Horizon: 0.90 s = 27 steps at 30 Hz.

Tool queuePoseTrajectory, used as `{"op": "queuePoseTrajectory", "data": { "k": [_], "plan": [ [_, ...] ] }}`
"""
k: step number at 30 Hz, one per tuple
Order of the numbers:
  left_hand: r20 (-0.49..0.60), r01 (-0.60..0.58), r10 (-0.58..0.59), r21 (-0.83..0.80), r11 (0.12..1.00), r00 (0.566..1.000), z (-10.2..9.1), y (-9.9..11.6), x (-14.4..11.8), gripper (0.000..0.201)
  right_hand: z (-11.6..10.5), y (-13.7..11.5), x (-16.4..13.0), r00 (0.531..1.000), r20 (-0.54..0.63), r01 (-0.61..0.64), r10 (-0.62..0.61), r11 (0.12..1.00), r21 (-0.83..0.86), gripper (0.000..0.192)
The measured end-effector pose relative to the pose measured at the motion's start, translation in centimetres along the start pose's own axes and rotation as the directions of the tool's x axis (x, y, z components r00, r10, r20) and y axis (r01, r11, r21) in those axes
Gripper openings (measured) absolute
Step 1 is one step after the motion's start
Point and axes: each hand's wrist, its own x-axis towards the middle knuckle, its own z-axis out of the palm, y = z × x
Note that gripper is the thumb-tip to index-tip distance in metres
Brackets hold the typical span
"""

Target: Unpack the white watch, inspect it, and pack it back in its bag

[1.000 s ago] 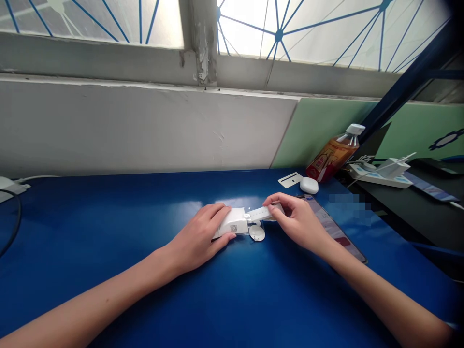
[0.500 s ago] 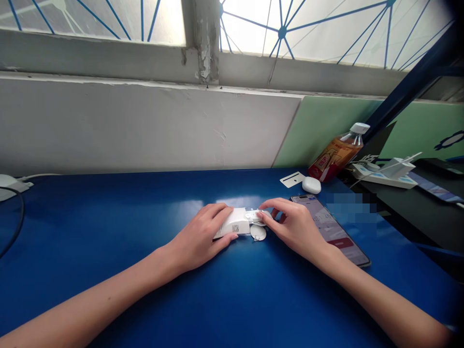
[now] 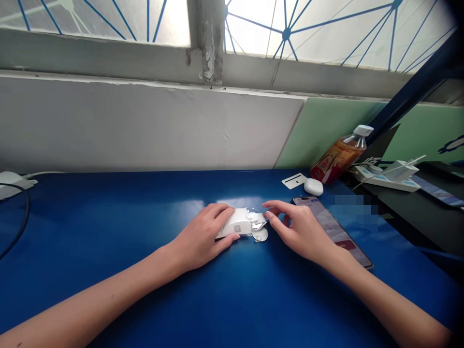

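My left hand lies on a small white box with a printed square code, thumb at its near edge and fingers over its top. From the box's right end stick out white pieces in clear plastic; their kind is unclear. A white round piece hangs just below them on the blue table. My right hand is right beside these pieces. Its thumb and index finger are apart, with nothing visible held between them.
A phone lies partly under my right forearm. Behind it are a white earbud case, a white card and a leaning drink bottle. A power strip sits at right; a white adapter with cables is at left.
My right hand has let go of the white pieces and drawn slightly right, its fingers parting. The pieces now look bent at the box's end. My left hand stays on the box.
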Motion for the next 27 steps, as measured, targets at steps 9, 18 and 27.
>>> {"op": "queuePoseTrajectory", "data": {
  "k": [9, 18, 27],
  "plan": [
    [-0.004, -0.011, 0.011, 0.02, 1.0, 1.0, 0.1, -0.1, 0.0, 0.041, 1.9, -1.4, -1.4, 0.988, 0.142, -0.117, 0.067, 0.919, 0.376, 0.05],
    [0.095, 0.008, -0.017, 0.09, 0.996, 0.995, 0.5, -0.3, 0.0, 0.047, 1.4, -0.9, -1.2, 0.956, 0.271, -0.233, 0.111, 0.849, 0.475, 0.056],
    [0.233, -0.008, -0.029, 0.16, 0.987, 0.972, -0.2, -0.2, 0.1, 0.058, 0.2, 0.3, -0.3, 0.983, -0.181, -0.034, 0.029, 0.999, -0.028, 0.034]
  ]
}}
